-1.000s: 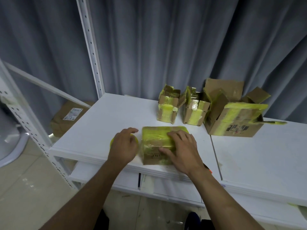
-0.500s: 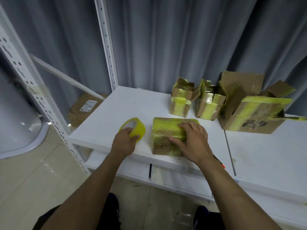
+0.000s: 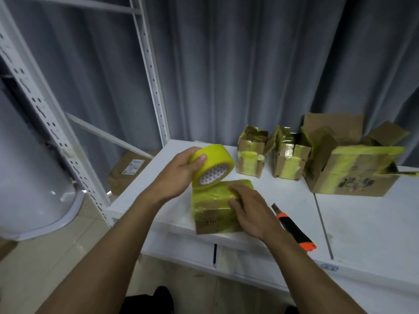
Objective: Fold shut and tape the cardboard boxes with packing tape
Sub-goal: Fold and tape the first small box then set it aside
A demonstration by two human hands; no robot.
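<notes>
Yellow tape roll (image 3: 212, 165), gripped by the left hand (image 3: 179, 172) with fingers curled, hangs over the taped box (image 3: 210, 211) near the front edge of the shelf (image 3: 358, 225). The right hand (image 3: 250, 210) presses the box, fingers relaxed. Likely hazards: a tape pull dragging the box off, or a wrist knocking the knife (image 3: 293, 228).

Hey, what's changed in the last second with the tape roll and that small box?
The left hand lifted the yellow tape roll off the shelf and brought it over the left end of the taped box. The right hand stayed on the box, which did not move.
</notes>
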